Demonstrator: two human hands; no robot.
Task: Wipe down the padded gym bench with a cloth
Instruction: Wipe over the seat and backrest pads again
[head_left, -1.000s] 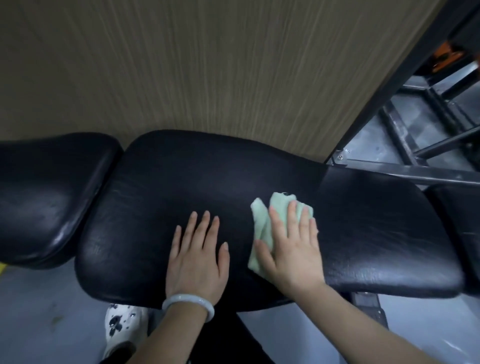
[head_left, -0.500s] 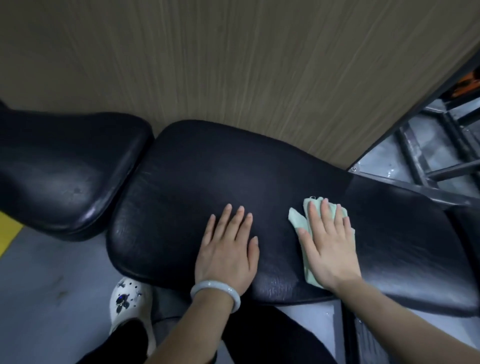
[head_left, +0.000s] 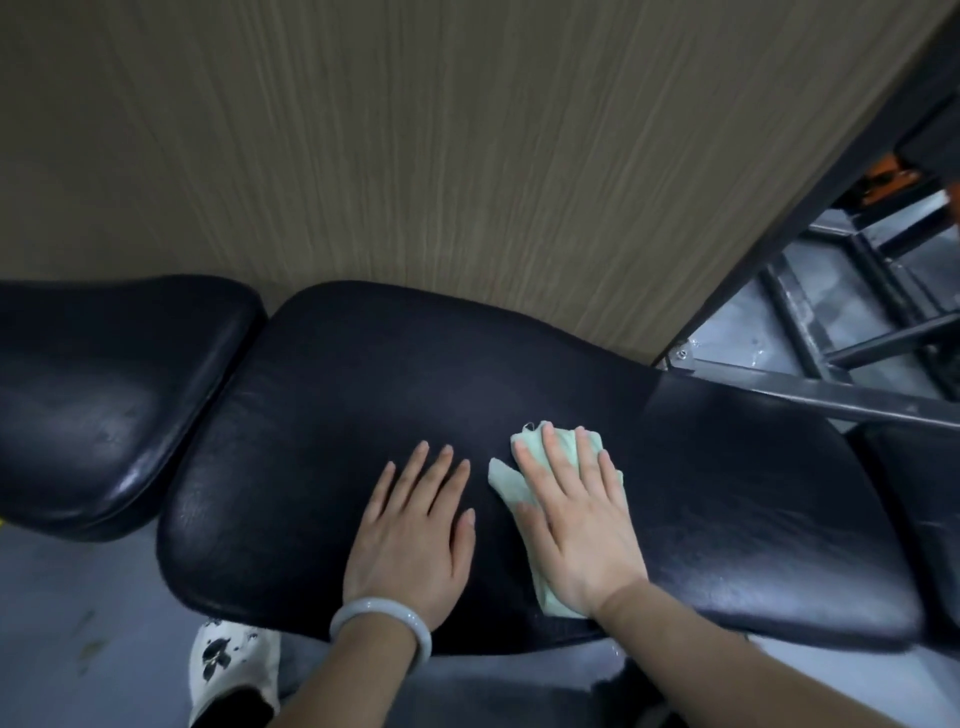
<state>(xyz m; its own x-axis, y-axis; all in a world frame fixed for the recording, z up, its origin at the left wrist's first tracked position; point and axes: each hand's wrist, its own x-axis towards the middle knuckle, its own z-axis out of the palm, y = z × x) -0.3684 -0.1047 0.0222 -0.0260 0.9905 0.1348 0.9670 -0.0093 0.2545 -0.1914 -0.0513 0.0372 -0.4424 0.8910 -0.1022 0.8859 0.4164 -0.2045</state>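
Observation:
A long black padded bench pad (head_left: 332, 415) runs left to right below me. On its near middle lies a pale green cloth (head_left: 506, 480), mostly covered by my right hand (head_left: 576, 525), which presses flat on it with straight fingers. My left hand (head_left: 415, 530) rests flat on the bare pad just left of the cloth, fingers straight, a pale bangle on the wrist. The two hands lie close together without touching.
A second black pad (head_left: 98, 395) adjoins at the left, another (head_left: 919, 499) at the far right. A wood-grain wall panel (head_left: 441, 156) stands right behind the bench. Dark metal frame bars (head_left: 810, 395) lie at the right. My white patterned shoe (head_left: 234, 670) stands on the grey floor.
My right hand slid the cloth rightwards along the pad, then back left towards my left hand. The left hand kept its flat rest on the pad; the view shifted.

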